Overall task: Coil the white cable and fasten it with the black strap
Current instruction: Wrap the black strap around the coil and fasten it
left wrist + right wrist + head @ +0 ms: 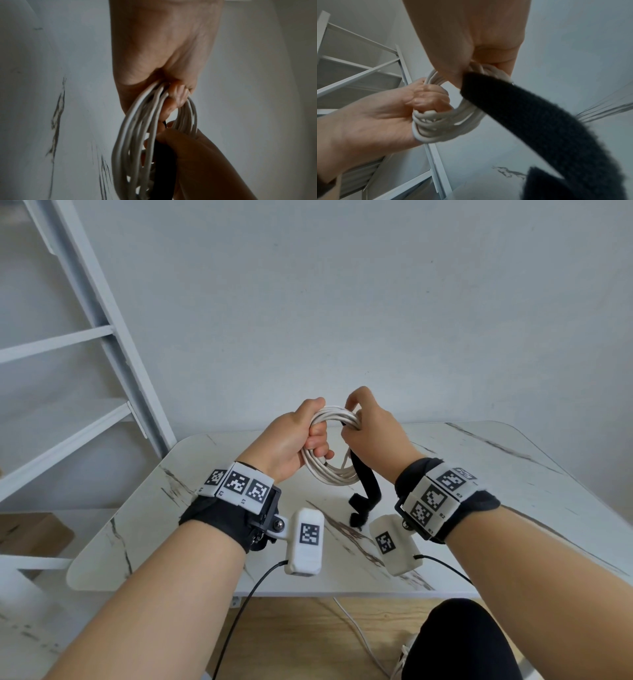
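The white cable (330, 474) is wound into a coil of several loops and held in the air above the marble table (479, 481). My left hand (301, 436) grips the coil's left side, fingers curled through the loops (428, 102). My right hand (370, 426) grips the coil's right side together with one end of the black strap (366, 484). The strap hangs down from that hand, and its curled free end (358, 513) is low over the table. In the right wrist view the strap (530, 121) runs from my fingers toward the camera. The cable (137, 142) shows as loops under my left palm.
A white ladder-like frame (102, 337) stands at the left against the grey wall. Thin cables (239, 611) run from the wrist cameras down past the table's near edge. A dark-clad knee (462, 642) is below the table at the right.
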The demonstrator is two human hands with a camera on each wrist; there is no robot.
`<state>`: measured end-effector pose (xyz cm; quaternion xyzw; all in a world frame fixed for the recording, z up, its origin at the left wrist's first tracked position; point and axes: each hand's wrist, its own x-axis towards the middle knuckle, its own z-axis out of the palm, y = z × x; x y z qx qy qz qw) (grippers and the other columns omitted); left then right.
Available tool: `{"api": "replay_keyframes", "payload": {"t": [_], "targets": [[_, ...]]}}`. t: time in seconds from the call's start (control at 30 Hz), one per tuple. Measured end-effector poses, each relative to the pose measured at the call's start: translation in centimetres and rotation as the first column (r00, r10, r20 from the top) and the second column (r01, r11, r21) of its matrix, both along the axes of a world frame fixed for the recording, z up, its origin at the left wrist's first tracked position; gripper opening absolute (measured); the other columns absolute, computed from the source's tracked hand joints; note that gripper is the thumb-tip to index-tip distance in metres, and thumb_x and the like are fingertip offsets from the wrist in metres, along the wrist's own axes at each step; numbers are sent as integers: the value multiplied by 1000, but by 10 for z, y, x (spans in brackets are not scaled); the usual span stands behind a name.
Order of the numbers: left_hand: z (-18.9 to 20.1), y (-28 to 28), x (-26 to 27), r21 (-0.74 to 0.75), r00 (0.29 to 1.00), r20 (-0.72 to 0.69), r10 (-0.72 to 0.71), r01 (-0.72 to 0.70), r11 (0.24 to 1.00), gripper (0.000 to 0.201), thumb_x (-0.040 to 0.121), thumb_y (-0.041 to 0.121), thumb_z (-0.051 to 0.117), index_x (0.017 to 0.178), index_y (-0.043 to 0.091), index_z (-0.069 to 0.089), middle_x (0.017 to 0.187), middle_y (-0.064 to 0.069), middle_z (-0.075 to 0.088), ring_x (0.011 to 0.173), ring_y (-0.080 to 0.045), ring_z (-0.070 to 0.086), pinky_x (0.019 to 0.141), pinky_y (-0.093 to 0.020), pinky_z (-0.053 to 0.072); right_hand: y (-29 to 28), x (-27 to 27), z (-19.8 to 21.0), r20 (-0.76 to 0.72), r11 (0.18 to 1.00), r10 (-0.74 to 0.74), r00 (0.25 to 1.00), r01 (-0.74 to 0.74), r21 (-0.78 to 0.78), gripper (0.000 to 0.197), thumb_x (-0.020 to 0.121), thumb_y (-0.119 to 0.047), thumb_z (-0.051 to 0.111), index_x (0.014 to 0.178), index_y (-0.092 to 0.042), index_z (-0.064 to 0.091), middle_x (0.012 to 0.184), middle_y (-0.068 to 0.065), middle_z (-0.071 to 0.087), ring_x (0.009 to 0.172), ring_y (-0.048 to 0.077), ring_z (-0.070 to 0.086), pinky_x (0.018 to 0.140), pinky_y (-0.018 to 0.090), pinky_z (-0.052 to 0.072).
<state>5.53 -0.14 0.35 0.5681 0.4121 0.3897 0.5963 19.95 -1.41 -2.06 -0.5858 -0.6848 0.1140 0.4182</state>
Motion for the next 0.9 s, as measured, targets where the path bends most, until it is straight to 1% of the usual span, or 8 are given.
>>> {"api": "replay_keyframes", "payload": {"t": [0.2, 0.3, 0.4, 0.5, 0.63, 0.7, 0.77, 0.9], "targets": [[0, 1, 0, -9, 1000, 0, -15, 15, 1000, 49, 98, 39, 42, 56, 17, 31, 49, -1, 22, 47, -20, 34, 68, -35, 50, -2, -1, 4, 54, 999, 42, 998, -40, -32, 26, 84, -2, 37, 96, -20, 52, 71, 8, 60, 68, 33, 64, 64, 45, 55], [-2, 2, -2, -6, 1000, 2, -9, 9, 1000, 48, 98, 38, 41, 56, 18, 30, 48, 0, 22, 47, -19, 33, 68, -34, 50, -1, 1, 3, -17, 998, 31, 999, -31, -60, 9, 87, -12, 53, 92, -18, 57, 78, 4, 65, 73, 27, 65, 71, 44, 55], [-4, 4, -7, -6, 1000, 4, 16, -16, 1000, 48, 98, 38, 41, 56, 18, 30, 47, 0, 23, 46, -19, 33, 68, -35, 50, -2, 7, 7, -136, 985, 100, 986, -118, -128, 27, 82, -17, 68, 107, -19, 60, 92, -1, 69, 86, 19, 66, 77, 33, 52], [-7, 6, -11, -12, 999, 6, 37, -37, 999, 49, 98, 37, 41, 54, 18, 30, 46, 0, 23, 46, -20, 34, 71, -37, 49, -3, 13, 15, -330, 947, 172, 928, -248, -202, 36, 85, -10, 64, 120, -16, 60, 108, 0, 68, 93, 12, 63, 79, 23, 47], [-9, 7, -11, -21, 999, -8, 48, -48, 999, 50, 97, 37, 41, 53, 17, 31, 45, 0, 24, 46, -20, 34, 71, -36, 49, -3, 11, 20, -549, 940, 173, 818, -304, -156, 22, 95, -19, 54, 110, -10, 68, 105, 2, 69, 90, 13, 64, 72, 22, 52], [-9, 6, -9, -16, 999, -25, 45, -45, 999, 50, 97, 36, 41, 52, 17, 31, 44, 0, 24, 46, -20, 32, 71, -36, 48, -3, 10, 20, -601, 963, 153, 785, -255, -87, 16, 96, -11, 53, 104, -5, 66, 99, 6, 71, 80, 15, 66, 66, 24, 55], [-9, 5, -8, -6, 998, -46, 42, -42, 999, 49, 97, 36, 41, 53, 16, 32, 44, 0, 24, 47, -19, 32, 71, -35, 48, -1, 11, 19, -632, 971, 164, 757, -237, -32, 19, 94, 2, 49, 106, -5, 61, 97, 12, 73, 77, 17, 68, 73, 31, 57], [-9, 5, -6, 13, 996, -73, 55, -54, 998, 47, 96, 35, 44, 56, 13, 40, 44, 0, 24, 47, -19, 30, 69, -35, 48, 1, 11, 22, -664, 967, 176, 727, -252, -20, 26, 94, 3, 52, 119, -5, 49, 97, 14, 75, 78, 20, 72, 76, 30, 59]]}}
